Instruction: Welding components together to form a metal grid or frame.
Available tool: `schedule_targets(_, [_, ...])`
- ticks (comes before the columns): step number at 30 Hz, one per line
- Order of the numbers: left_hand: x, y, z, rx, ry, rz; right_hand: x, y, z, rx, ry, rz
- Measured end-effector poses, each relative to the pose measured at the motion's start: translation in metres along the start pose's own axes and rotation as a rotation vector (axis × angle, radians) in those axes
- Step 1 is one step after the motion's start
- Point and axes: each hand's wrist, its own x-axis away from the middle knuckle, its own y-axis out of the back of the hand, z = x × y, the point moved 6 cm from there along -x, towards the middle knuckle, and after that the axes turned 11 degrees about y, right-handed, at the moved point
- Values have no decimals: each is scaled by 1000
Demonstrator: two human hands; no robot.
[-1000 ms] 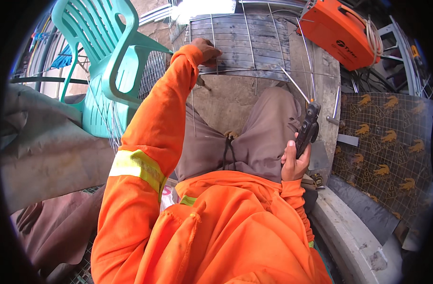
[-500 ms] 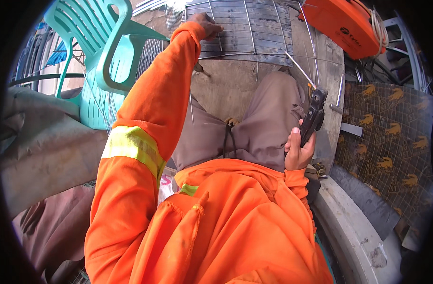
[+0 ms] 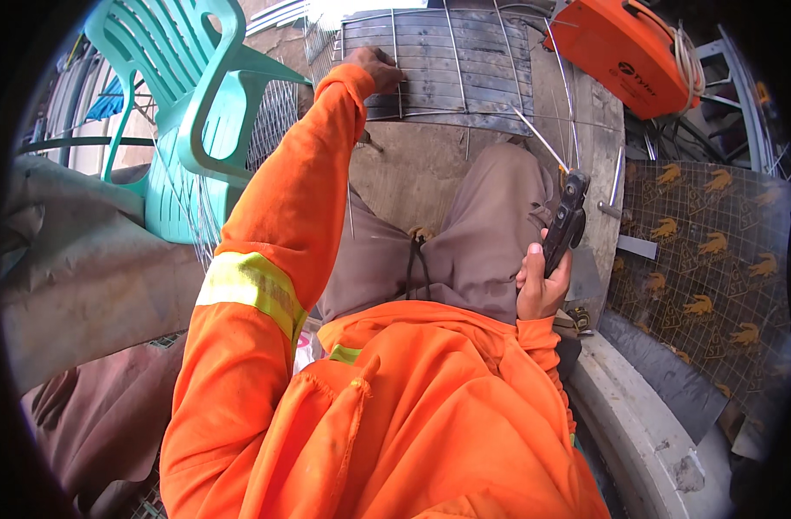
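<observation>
My right hand (image 3: 542, 284) is closed round the handle of a black welding electrode holder (image 3: 568, 216), near my right knee. A thin pale welding rod (image 3: 542, 140) is clamped in its jaw and slants up and left toward the right part of a metal rod grid (image 3: 454, 60). That grid lies over a dark slatted board (image 3: 426, 91) in front of me. Stretched forward, my left hand (image 3: 376, 69) is at the left part of the grid, fingers pinched on one thin metal rod (image 3: 400, 102). The fingertips are partly hidden by the back of the hand.
A green plastic chair (image 3: 175, 195) stands at the left beside loose thin wires. At the far right is an orange machine (image 3: 625, 56) with a coiled cable. A patterned dark sheet (image 3: 707, 268) lies at the right, past a hammer (image 3: 614, 195) and a tape measure (image 3: 579, 317).
My left hand has come slightly nearer, along with the rod grid. The electrode holder has shifted a little left and nearer, its rod tip still close to the grid.
</observation>
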Motion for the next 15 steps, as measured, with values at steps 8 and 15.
schedule_targets(8, [-5,-1,2,75,-6,20,0,0,-2,2,18,9])
schedule_targets(15, [-13,-2,7,130,15,67,0,-4,1,-31,-7,11])
